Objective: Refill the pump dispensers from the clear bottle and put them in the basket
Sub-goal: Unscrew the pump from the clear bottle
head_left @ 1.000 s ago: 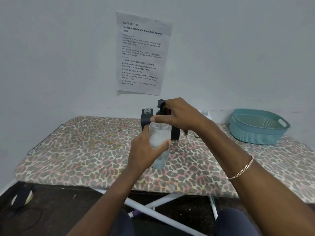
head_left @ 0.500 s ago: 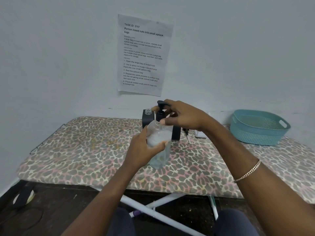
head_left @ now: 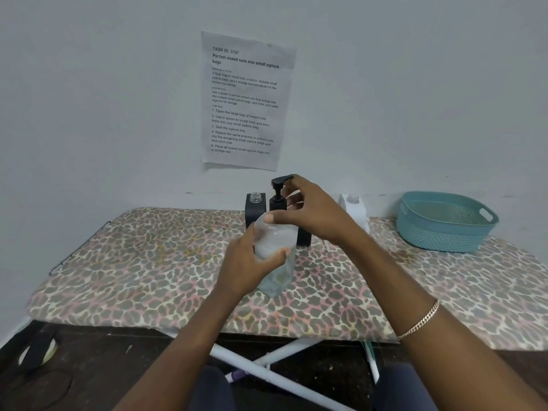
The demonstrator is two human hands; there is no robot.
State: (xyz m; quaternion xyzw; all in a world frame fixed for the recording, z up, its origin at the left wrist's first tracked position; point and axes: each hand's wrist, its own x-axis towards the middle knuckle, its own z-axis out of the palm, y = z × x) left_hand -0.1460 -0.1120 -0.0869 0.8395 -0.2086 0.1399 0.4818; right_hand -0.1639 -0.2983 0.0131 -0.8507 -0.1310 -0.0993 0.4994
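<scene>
A clear bottle (head_left: pixel 276 274) with some liquid in it stands on the leopard-print board (head_left: pixel 133 262), leaning slightly. My left hand (head_left: pixel 246 262) is wrapped around its body. My right hand (head_left: pixel 314 212) sits over its top, with thumb and fingers closed around the base of a black pump (head_left: pixel 278 185). Just behind stands a black dispenser (head_left: pixel 252 212) with an open neck. A second black body (head_left: pixel 304 237) is mostly hidden by the bottle. A white dispenser (head_left: pixel 354 210) with an open neck stands behind my right wrist. The teal basket (head_left: pixel 444 229) is at the far right.
A printed sheet (head_left: pixel 246 99) hangs on the wall behind the dispensers. The board's front edge runs just below the bottle, with white legs (head_left: pixel 267 372) and dark floor beneath. A metal rack (head_left: pixel 77 250) sticks out at the board's left end.
My right hand has turned on the pump, and the nozzle has swung round to the right. My left hand keeps its grip on the clear bottle, which leans a little more.
</scene>
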